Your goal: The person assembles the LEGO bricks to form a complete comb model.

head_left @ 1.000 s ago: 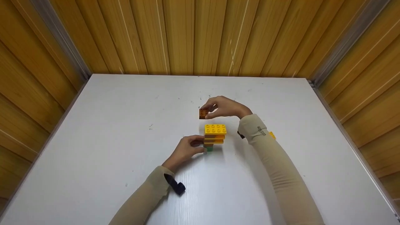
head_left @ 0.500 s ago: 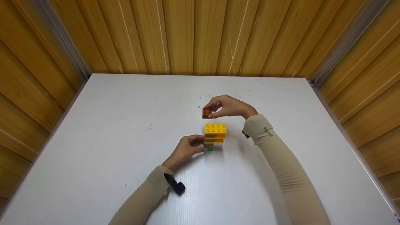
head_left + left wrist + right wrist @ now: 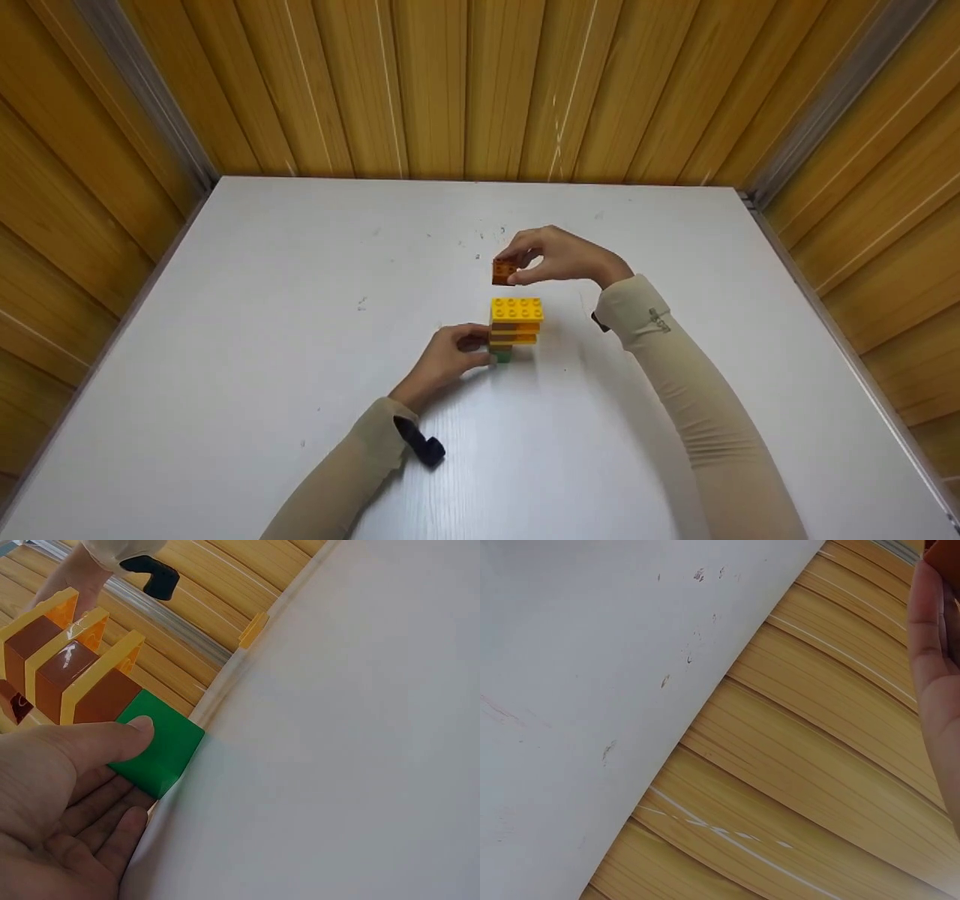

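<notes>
A tower of toy building bricks [image 3: 516, 309] stands on the white table, with yellow plates between brown bricks above a green brick [image 3: 171, 746]. The yellow plates jut out to the right past the narrower brown bricks. My left hand [image 3: 444, 358] grips the tower low on its left side, thumb across the green brick in the left wrist view. Above and behind the tower, my right hand [image 3: 561, 255] pinches a brown brick [image 3: 501, 272] between thumb and fingers, apart from the tower. In the right wrist view, only part of that brick [image 3: 945, 559] shows at the top corner.
A loose yellow brick [image 3: 253, 630] lies on the table in the left wrist view; the right arm hides it in the head view. Wood-look panels [image 3: 435, 90] wall the table's [image 3: 225, 300] back and sides. Small dark marks dot the tabletop.
My right hand has moved slightly to the right with the brown brick, bringing it behind the tower's left part. The left hand and tower have stayed in place.
</notes>
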Demonstrator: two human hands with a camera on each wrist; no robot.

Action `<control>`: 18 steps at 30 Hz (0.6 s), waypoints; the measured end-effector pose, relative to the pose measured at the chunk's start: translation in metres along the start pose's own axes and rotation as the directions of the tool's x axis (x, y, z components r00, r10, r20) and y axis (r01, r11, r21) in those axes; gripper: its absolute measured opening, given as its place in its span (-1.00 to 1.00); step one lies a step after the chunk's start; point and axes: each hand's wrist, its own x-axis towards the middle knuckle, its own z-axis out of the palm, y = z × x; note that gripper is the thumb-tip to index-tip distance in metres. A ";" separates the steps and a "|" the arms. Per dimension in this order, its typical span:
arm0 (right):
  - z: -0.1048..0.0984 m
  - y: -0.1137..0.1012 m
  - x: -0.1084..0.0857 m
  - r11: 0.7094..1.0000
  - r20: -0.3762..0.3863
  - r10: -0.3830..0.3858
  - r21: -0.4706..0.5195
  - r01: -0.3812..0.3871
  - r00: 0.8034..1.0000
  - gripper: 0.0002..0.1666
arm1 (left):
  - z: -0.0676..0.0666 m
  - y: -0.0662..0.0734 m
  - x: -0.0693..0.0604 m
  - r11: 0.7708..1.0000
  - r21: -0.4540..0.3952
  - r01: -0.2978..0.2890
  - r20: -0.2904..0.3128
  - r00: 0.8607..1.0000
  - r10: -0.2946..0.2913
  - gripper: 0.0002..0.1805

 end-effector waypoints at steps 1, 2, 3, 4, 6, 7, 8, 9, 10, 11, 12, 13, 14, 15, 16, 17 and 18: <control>0.000 -0.001 -0.001 1.000 0.001 -0.007 -0.003 0.007 1.000 -0.58 | 0.000 0.000 0.000 1.000 0.002 0.001 -0.001 1.000 -0.001 -0.52; -0.001 -0.002 -0.001 1.000 0.002 -0.015 -0.004 0.015 1.000 -0.58 | 0.000 0.000 0.000 1.000 0.005 0.000 -0.002 1.000 0.000 -0.52; -0.001 -0.002 -0.002 1.000 0.002 -0.021 -0.006 0.021 1.000 -0.58 | 0.000 0.000 0.000 1.000 0.007 -0.001 -0.003 1.000 0.001 -0.51; -0.001 -0.003 -0.003 1.000 0.002 -0.026 -0.007 0.026 1.000 -0.58 | 0.000 0.000 -0.001 1.000 0.007 -0.003 -0.003 1.000 0.003 -0.51; -0.002 -0.005 -0.004 0.999 0.001 -0.037 -0.008 0.037 0.999 -0.59 | 0.000 0.001 -0.001 1.000 0.006 -0.006 -0.004 1.000 0.006 -0.51; -0.002 -0.006 -0.005 0.999 0.001 -0.043 -0.011 0.043 0.999 -0.59 | 0.000 0.001 -0.001 1.000 0.006 -0.009 -0.004 1.000 0.009 -0.51; -0.002 -0.007 -0.005 0.999 0.001 -0.048 -0.015 0.048 0.999 -0.59 | 0.000 0.001 -0.001 1.000 0.006 -0.011 -0.004 1.000 0.011 -0.51; -0.002 -0.009 -0.006 0.998 0.003 -0.053 -0.018 0.053 0.999 -0.59 | 0.000 0.001 -0.001 1.000 0.006 -0.013 -0.004 1.000 0.013 -0.51; -0.002 -0.010 -0.007 0.998 0.004 -0.060 -0.022 0.060 0.998 -0.58 | 0.000 0.001 0.000 1.000 0.007 -0.015 -0.004 1.000 0.015 -0.51; -0.002 -0.011 -0.008 0.998 0.006 -0.065 -0.025 0.065 0.998 -0.58 | -0.001 0.001 0.000 1.000 0.009 -0.016 -0.003 1.000 0.016 -0.51; -0.002 -0.012 -0.008 0.997 0.007 -0.070 -0.029 0.070 0.998 -0.58 | -0.001 0.001 0.000 1.000 0.009 -0.018 -0.002 1.000 0.018 -0.52; -0.002 -0.013 -0.009 0.997 0.009 -0.073 -0.031 0.073 0.997 -0.57 | -0.001 0.000 0.000 1.000 0.013 -0.019 -0.002 1.000 0.019 -0.52; -0.002 -0.014 -0.010 0.997 0.010 -0.075 -0.031 0.076 0.997 -0.57 | -0.001 0.000 0.000 1.000 0.016 -0.019 -0.002 1.000 0.019 -0.52; -0.002 -0.015 -0.011 0.996 0.010 -0.081 -0.027 0.081 0.997 -0.57 | -0.001 0.000 0.000 1.000 0.011 -0.025 0.000 1.000 0.025 -0.52; -0.002 -0.016 -0.011 0.996 0.011 -0.085 -0.028 0.086 0.996 -0.56 | -0.001 0.000 0.000 1.000 0.005 -0.030 0.002 1.000 0.030 -0.52; -0.002 -0.017 -0.012 0.995 0.012 -0.092 -0.026 0.092 0.996 -0.55 | -0.001 0.000 0.000 0.999 -0.001 -0.037 0.003 0.999 0.037 -0.52; -0.001 -0.018 -0.012 0.995 0.015 -0.099 -0.027 0.100 0.995 -0.55 | -0.001 0.000 0.000 0.999 -0.008 -0.041 0.004 0.999 0.041 -0.52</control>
